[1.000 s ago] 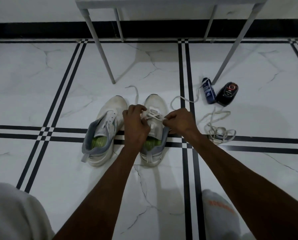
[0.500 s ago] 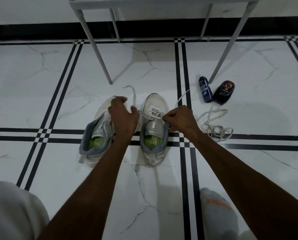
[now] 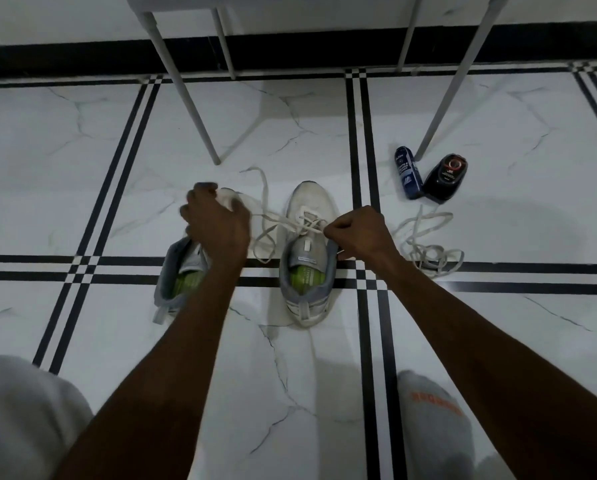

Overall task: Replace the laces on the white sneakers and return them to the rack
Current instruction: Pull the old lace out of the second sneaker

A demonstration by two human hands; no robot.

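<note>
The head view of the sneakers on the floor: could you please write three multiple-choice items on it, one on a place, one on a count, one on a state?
1. Where does the loose lace pile lie?
A. On the floor, right of the right hand
B. Inside the left sneaker
C. On the rack

2. How many containers lie by the rack leg?
A. One
B. Two
C. Four

3. How laced is the right sneaker?
A. Fully laced and tied
B. Only its front eyelets
C. No lace in it

Answers: 1 A, it lies beyond the right hand; 2 B, a blue can and a black bottle; 3 B, the lace crosses near the toe only.
</note>
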